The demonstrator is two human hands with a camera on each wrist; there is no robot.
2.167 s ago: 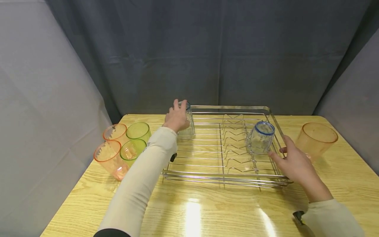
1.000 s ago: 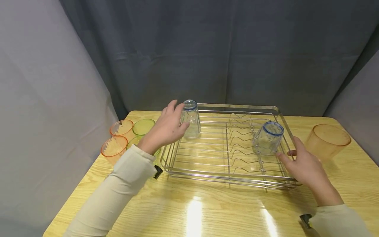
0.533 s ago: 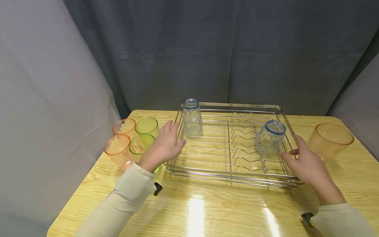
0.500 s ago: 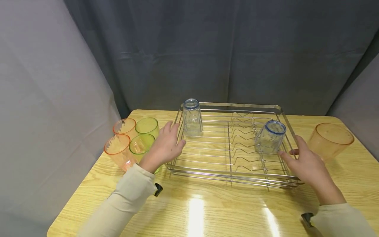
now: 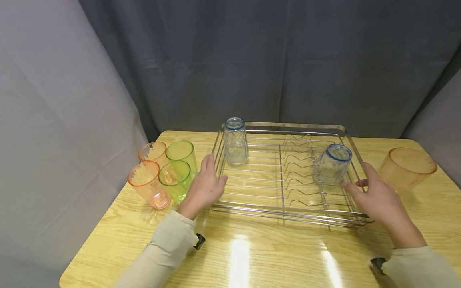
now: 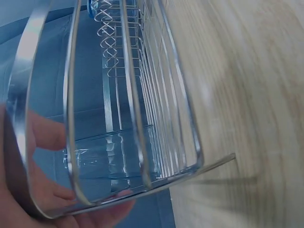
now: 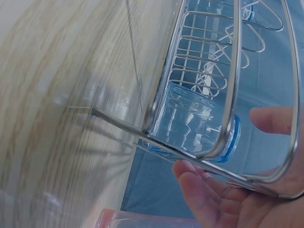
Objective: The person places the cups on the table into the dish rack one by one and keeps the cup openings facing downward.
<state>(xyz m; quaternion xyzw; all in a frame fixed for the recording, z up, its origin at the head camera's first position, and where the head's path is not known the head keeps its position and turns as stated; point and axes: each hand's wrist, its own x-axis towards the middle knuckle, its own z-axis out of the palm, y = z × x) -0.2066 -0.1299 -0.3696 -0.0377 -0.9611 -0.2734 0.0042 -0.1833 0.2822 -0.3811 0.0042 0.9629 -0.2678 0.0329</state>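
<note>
A silver wire dish rack (image 5: pixel 295 125) stands on the wooden table between both hands. My left hand (image 5: pixel 206 188) grips its left side; in the left wrist view the thumb (image 6: pixel 47 133) is inside the rail and the fingers are outside. On the opposite side my right hand (image 5: pixel 379 202) holds the rail, thumb inward, with fingertips (image 7: pixel 194 183) under the wire. Inside the rack, a tall clear glass (image 5: pixel 236 144) with a blue base stands upside down in the back left corner. A shorter upside-down blue-edged glass (image 5: pixel 332 166) sits tilted by my right thumb.
Left of the rack are two orange-rimmed cups (image 5: pixel 144 180) and two green cups (image 5: pixel 175 178), close to my left hand. A large orange cup (image 5: pixel 407 170) stands right of the rack, just beyond my right hand. A dark curtain (image 5: pixel 216 68) hangs behind the table.
My left hand has let go of the tall glass at the back left, drawn back toward me, and taken hold of the rack's left side. My right hand has stayed on the rail.
</note>
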